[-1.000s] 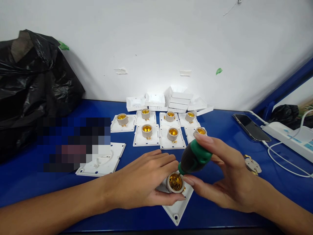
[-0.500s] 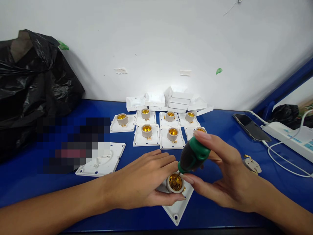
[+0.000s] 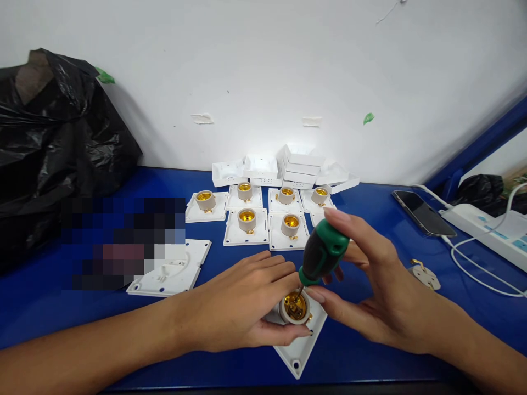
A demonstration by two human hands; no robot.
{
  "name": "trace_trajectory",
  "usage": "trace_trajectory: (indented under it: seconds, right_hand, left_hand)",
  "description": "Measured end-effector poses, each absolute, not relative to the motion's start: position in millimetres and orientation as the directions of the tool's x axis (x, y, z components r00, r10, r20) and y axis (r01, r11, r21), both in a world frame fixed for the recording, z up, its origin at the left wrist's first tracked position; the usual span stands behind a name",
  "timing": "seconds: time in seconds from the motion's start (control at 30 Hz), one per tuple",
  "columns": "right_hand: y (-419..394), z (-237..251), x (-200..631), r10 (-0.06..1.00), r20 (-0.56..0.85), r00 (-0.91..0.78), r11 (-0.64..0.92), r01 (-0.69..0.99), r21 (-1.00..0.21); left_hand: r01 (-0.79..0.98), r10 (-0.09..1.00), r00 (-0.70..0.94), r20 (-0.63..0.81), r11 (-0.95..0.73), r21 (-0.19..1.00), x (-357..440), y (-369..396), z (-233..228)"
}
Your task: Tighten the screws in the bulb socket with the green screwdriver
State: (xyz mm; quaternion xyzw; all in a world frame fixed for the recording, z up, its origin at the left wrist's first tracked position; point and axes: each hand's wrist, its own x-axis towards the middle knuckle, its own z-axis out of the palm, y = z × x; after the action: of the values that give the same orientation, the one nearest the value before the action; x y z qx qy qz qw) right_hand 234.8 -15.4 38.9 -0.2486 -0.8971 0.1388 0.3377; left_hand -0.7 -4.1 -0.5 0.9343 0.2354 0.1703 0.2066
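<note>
A lamp socket point(image 3: 295, 314) with a grey ring and brass inside sits on a white square plate point(image 3: 297, 354) near the table's front edge. Around the socket's near and left side, my left hand point(image 3: 257, 302) is closed, thumb in front and fingers behind. A green and black screwdriver point(image 3: 323, 252) is in my right hand point(image 3: 370, 285); forefinger rests on top of the handle and the thumb is low by its collar. Its shaft tilts down into the socket, and the tip is hard to make out. My left hand hides part of the plate.
Several white plates point(image 3: 230, 235) with sockets stand behind my hands, with white boxes point(image 3: 298, 159) against the wall. A bare white plate point(image 3: 193, 269) lies left, beside a blurred patch. At right are a loose socket base point(image 3: 426, 277), a phone point(image 3: 424, 213) and a power strip point(image 3: 481, 230). A black bag point(image 3: 61, 142) fills the far left.
The screwdriver's handle has shifted slightly to the left and up, and my right hand has moved with it. My left hand and the socket stay in place.
</note>
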Motion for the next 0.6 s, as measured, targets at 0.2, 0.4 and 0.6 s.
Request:
trace_trajectory:
  seconds: [0.2,0.4,0.6]
  right_hand:
    - [-15.4,37.7,235.5,0.543,0.540,-0.643,0.835,0.346,-0.427]
    - [-15.4,36.3,234.9,0.538,0.549,-0.640,0.839,0.346,-0.419]
    - [-16.0,37.0,234.4,0.533,0.552,-0.642,0.844,0.353,-0.404]
  left_hand:
    - [0.378,0.510,0.834,0.210,-0.805,0.457,-0.8,-4.2,-0.5]
    - [0.370,0.506,0.835,0.216,-0.808,0.459,-0.6,-3.6,-0.8]
    - [0.365,0.506,0.834,0.222,-0.806,0.466,-0.5,-3.5,-0.5]
